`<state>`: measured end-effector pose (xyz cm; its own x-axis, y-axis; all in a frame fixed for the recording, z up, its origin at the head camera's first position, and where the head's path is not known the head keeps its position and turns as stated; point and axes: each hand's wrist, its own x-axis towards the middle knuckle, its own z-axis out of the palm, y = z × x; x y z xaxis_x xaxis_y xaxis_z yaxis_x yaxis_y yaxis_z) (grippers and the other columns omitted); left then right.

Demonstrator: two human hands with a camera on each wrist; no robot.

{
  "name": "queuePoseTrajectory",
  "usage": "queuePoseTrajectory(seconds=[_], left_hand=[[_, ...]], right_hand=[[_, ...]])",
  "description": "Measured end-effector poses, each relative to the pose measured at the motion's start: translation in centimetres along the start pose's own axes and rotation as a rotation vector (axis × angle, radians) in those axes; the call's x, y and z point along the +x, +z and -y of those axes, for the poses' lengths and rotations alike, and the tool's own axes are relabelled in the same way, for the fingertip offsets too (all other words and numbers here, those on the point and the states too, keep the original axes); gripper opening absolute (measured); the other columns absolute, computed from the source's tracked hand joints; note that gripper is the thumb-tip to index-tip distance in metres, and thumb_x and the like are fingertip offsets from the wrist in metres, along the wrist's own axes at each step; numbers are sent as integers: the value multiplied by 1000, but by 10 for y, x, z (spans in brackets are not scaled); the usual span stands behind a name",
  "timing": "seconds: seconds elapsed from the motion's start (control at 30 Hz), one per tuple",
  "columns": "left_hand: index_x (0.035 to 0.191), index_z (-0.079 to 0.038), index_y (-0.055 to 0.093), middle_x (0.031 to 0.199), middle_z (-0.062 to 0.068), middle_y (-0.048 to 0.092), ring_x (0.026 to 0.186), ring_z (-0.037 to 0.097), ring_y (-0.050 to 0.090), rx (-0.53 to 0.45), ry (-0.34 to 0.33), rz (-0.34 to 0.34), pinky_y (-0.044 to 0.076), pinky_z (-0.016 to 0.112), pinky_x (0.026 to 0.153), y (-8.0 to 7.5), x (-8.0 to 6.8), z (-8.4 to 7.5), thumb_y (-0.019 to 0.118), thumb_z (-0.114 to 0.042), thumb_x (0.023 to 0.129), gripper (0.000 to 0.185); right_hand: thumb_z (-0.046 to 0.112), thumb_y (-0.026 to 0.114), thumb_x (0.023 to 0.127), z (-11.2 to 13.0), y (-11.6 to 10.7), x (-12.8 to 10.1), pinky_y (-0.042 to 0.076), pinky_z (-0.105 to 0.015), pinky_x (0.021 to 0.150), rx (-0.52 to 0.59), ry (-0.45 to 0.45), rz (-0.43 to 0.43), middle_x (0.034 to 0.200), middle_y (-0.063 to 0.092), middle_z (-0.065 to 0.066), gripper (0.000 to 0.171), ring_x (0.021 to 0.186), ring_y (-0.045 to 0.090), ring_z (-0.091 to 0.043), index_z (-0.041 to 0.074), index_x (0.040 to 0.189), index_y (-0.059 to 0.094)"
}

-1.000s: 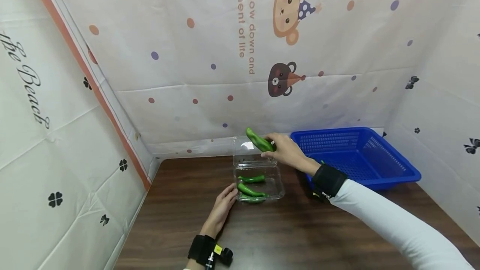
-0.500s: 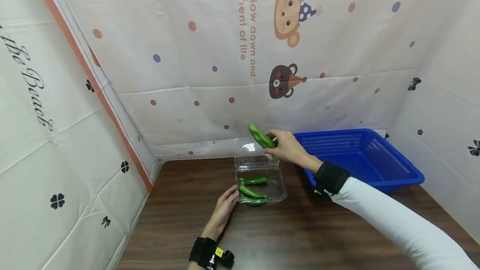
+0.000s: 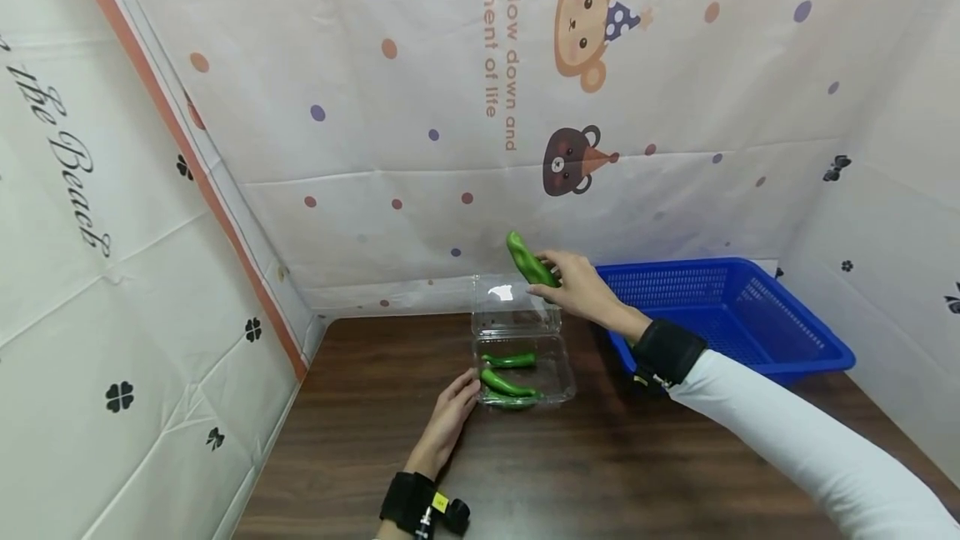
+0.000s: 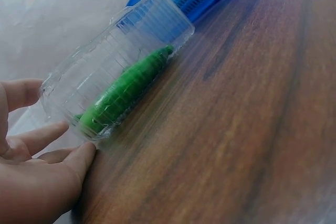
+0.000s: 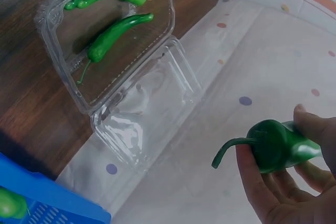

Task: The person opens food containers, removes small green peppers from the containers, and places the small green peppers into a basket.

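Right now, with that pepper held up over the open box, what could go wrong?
The right hand holds the pepper high above the box, so a drop might bounce out. The upright lid may get knocked. Only the left hand's fingertips steady the light box, which could slide.

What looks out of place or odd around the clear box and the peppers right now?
Nothing stands out. The clear box sits flat on the table, lid open, peppers inside. The left hand touches its edge; the right hand holds a green pepper above it.
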<state>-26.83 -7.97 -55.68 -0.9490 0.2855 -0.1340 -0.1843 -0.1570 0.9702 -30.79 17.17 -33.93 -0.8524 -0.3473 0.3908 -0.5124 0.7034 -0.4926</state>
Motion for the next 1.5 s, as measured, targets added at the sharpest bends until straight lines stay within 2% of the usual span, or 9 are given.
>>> queuePoseTrajectory(seconds=[0.13,0.3,0.6,0.8,1.03,1.3,1.5], left_hand=[[161,-2,25,169,20,22,157,37,23,0,-8,-6,23,51,131,-1,0,-1,56,-39,106,74],[161,-1,25,169,21,22,157,38,23,-1,-9,-9,24,52,130,-1,1,-1,53,-35,108,69],[161,-1,26,169,21,21,157,38,22,-4,10,4,24,51,131,-2,0,-1,54,-35,107,70],[161,-3,27,169,20,22,157,37,23,6,-7,-10,23,52,131,-2,-1,-2,53,-36,108,68],[161,-2,25,170,20,21,157,38,22,9,5,10,24,51,131,0,0,0,52,-35,108,68],[161,-1,25,169,20,22,157,38,20,3,4,2,23,52,131,1,-1,-2,51,-31,109,65],[161,0,26,169,21,23,157,38,20,1,3,-9,24,52,130,1,-1,-3,50,-30,109,64]], right_hand=[[17,76,94,1,-2,1,64,-47,82,-7,2,-2,118,69,-26,51,97,72,-37,-6,137,58],[17,78,92,2,-5,1,63,-47,83,-18,-3,-13,118,69,-25,52,98,72,-35,-4,135,60],[14,81,89,2,-18,2,63,-50,85,-58,-15,-97,118,70,-24,49,99,71,-38,-3,130,63],[15,81,89,1,-23,1,63,-51,86,-50,-5,-93,120,69,-25,50,100,71,-39,-3,132,62],[18,81,89,-2,-28,-2,64,-49,83,-44,44,-86,121,69,-23,52,102,71,-38,-1,133,62],[19,80,91,-9,-33,-2,64,-49,81,-58,47,-89,122,68,-23,52,102,71,-37,-1,134,60],[18,79,91,-14,-38,-3,64,-50,82,-65,36,-123,123,67,-24,52,100,71,-38,-2,135,60]])
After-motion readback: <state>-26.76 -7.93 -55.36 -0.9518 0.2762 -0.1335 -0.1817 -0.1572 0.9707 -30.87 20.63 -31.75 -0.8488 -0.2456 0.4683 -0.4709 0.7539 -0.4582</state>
